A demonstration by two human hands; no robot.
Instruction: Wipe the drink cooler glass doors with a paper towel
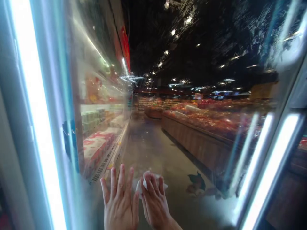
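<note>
My left hand [120, 202] is raised at the bottom of the view, its fingers spread and its palm facing a clear pane [153, 150]. It holds nothing. Beside it, my right hand [155, 202] presses a crumpled white cloth or paper wipe [138, 187] to the pane, fingers bent over it. The wipe shows around the fingertips, and the rest is hidden under the hand. Smears and reflections mark the pane's upper right.
Bright light tubes [39, 111] run along the left side, with another tube [271, 172] at the right. Beyond the pane are a lit refrigerated shelf [103, 140] with packages, an aisle floor [144, 140] and a long produce stand [192, 135].
</note>
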